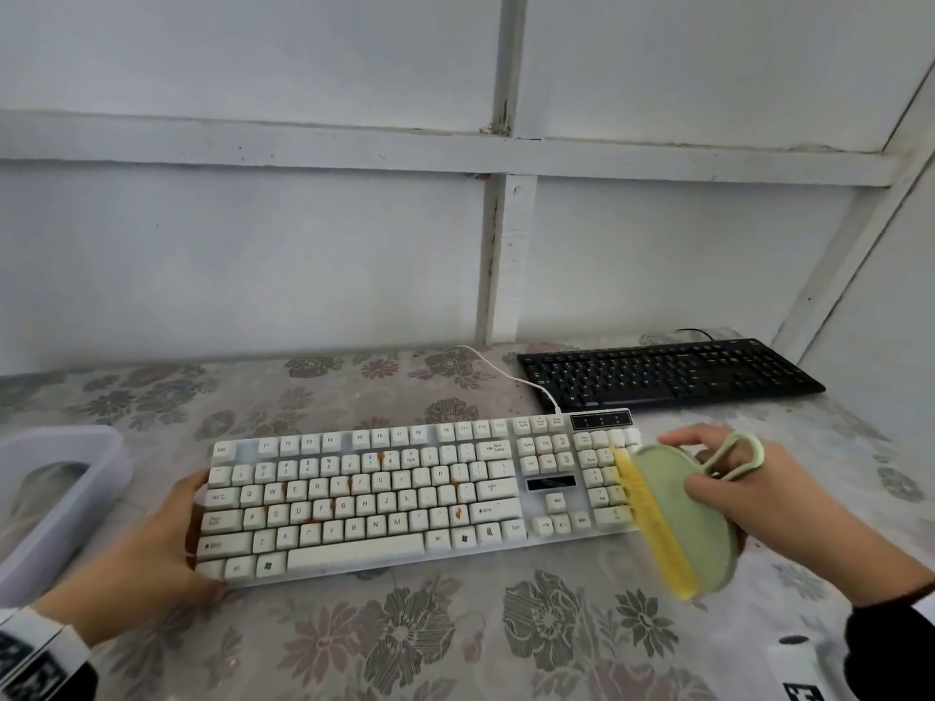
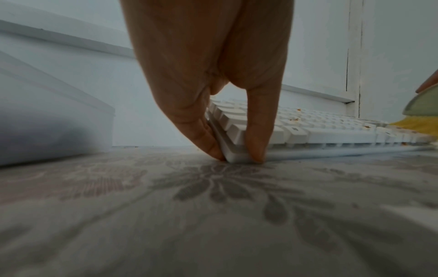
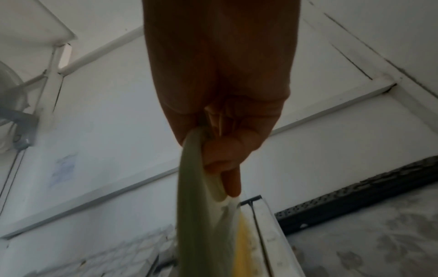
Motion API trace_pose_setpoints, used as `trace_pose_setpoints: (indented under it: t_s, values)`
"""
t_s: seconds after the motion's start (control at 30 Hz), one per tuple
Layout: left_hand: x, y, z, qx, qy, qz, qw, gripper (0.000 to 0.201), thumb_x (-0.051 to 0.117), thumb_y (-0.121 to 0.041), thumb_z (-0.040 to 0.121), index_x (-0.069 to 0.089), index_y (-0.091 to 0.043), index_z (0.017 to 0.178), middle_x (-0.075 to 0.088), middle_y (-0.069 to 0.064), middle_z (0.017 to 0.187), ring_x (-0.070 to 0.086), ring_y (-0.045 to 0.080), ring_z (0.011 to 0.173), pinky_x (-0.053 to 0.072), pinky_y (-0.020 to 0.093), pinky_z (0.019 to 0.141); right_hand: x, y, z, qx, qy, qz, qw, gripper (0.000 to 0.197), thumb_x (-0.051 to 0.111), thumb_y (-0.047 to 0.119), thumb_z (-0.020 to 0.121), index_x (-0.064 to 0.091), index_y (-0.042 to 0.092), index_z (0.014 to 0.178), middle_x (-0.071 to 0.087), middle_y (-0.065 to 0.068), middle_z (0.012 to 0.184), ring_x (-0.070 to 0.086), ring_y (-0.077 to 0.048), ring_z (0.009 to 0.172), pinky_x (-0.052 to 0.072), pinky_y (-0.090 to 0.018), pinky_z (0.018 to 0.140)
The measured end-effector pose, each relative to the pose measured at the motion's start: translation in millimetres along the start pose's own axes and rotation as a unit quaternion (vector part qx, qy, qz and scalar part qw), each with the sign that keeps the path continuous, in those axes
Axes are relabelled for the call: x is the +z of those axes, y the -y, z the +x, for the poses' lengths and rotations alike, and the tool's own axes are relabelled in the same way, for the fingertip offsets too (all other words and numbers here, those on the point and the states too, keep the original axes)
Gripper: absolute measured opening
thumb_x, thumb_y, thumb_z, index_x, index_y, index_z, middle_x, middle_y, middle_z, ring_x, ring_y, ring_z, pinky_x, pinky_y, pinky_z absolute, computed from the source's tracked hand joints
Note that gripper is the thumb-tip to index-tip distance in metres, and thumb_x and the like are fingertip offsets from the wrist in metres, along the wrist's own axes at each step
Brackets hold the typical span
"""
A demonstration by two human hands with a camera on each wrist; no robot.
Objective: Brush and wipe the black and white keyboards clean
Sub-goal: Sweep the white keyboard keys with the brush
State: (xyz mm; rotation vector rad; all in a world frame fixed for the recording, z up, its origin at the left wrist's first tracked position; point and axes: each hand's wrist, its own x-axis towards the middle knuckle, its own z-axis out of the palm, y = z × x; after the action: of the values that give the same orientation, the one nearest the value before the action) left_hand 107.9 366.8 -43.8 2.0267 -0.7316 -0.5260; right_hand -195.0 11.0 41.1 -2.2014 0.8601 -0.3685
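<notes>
The white keyboard [image 1: 374, 498] lies across the middle of the table, with brown stains on several keys. My left hand [image 1: 195, 536] grips its left end; in the left wrist view thumb and finger [image 2: 257, 142] pinch the near left corner of the white keyboard [image 2: 331, 131]. My right hand [image 1: 733, 478] holds a green brush [image 1: 688, 518] by its loop handle. The brush is tilted on edge, with its yellow bristles [image 1: 652, 523] against the number pad at the right end. The black keyboard [image 1: 668, 371] lies behind, at the back right.
A translucent plastic container [image 1: 60, 498] stands left of the white keyboard, close to my left hand. The white cable [image 1: 511, 376] runs from the keyboard toward the wall. A floral tablecloth [image 1: 405, 640] covers the table; white walls close the back and right.
</notes>
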Motion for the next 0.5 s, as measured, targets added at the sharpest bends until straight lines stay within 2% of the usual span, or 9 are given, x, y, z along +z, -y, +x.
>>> trace_pose_setpoints:
  t_s: [0.07, 0.17, 0.3, 0.33, 0.43, 0.5]
  values:
    - [1.6, -4.9, -1.3, 0.007, -0.005, -0.002, 1.000, 0.118, 0.076, -0.069, -0.005, 0.033, -0.052, 0.103, 0.060, -0.005, 0.101, 0.063, 0.015, 0.089, 0.052, 0.040, 0.082, -7.0, 3.3, 1.2, -0.004, -0.005, 0.015, 1.000, 0.039, 0.058, -0.001, 0.082, 0.068, 0.035, 0.092, 0.062, -0.006, 0.069, 0.053, -0.020, 0.057, 0.044, -0.029, 0.044]
    - [3.0, -12.0, -3.6, 0.007, -0.005, -0.010, 1.000, 0.113, 0.076, -0.070, -0.006, 0.040, -0.059, 0.100, 0.067, -0.004, 0.092, 0.066, 0.011, 0.084, 0.052, 0.031, 0.076, -13.9, 7.3, 13.8, -0.016, -0.058, 0.051, 0.997, 0.042, 0.057, 0.000, 0.080, 0.068, 0.037, 0.095, 0.064, 0.005, 0.067, 0.057, -0.022, 0.062, 0.049, -0.032, 0.047]
    - [-2.5, -0.3, -2.5, -0.020, 0.011, 0.025, 0.999, 0.138, 0.078, -0.068, -0.003, 0.029, -0.038, 0.122, 0.059, -0.001, 0.106, 0.063, 0.018, 0.094, 0.052, 0.045, 0.087, -6.6, 12.1, 29.8, -0.031, -0.083, 0.071, 0.993, 0.042, 0.056, 0.002, 0.082, 0.064, 0.036, 0.105, 0.065, 0.003, 0.089, 0.062, -0.022, 0.071, 0.051, -0.029, 0.044]
    - [-3.2, 2.1, -2.0, -0.022, 0.011, 0.026, 0.999, 0.138, 0.078, -0.069, -0.002, 0.028, -0.038, 0.122, 0.060, -0.002, 0.106, 0.064, 0.018, 0.094, 0.051, 0.046, 0.088, -3.0, 11.8, 30.2, -0.032, -0.078, 0.068, 0.994, 0.042, 0.056, 0.001, 0.083, 0.063, 0.035, 0.107, 0.065, 0.002, 0.090, 0.062, -0.021, 0.070, 0.051, -0.029, 0.044]
    - [-1.7, 1.0, -1.4, -0.008, -0.002, 0.025, 1.000, 0.120, 0.079, -0.070, 0.001, 0.031, -0.050, 0.109, 0.060, -0.005, 0.107, 0.063, 0.018, 0.095, 0.050, 0.045, 0.090, 5.7, 5.5, 22.0, -0.020, -0.056, 0.037, 0.998, 0.041, 0.056, 0.001, 0.084, 0.062, 0.034, 0.106, 0.065, -0.002, 0.087, 0.060, -0.021, 0.063, 0.053, -0.033, 0.044]
    - [-1.0, -1.2, -2.3, -0.002, -0.006, 0.011, 1.000, 0.117, 0.080, -0.069, 0.001, 0.031, -0.051, 0.106, 0.060, -0.005, 0.110, 0.063, 0.018, 0.098, 0.050, 0.045, 0.091, 7.8, 1.3, 11.6, -0.009, -0.037, 0.002, 0.999, 0.040, 0.057, 0.000, 0.083, 0.062, 0.035, 0.103, 0.065, -0.005, 0.076, 0.057, -0.016, 0.054, 0.050, -0.028, 0.040]
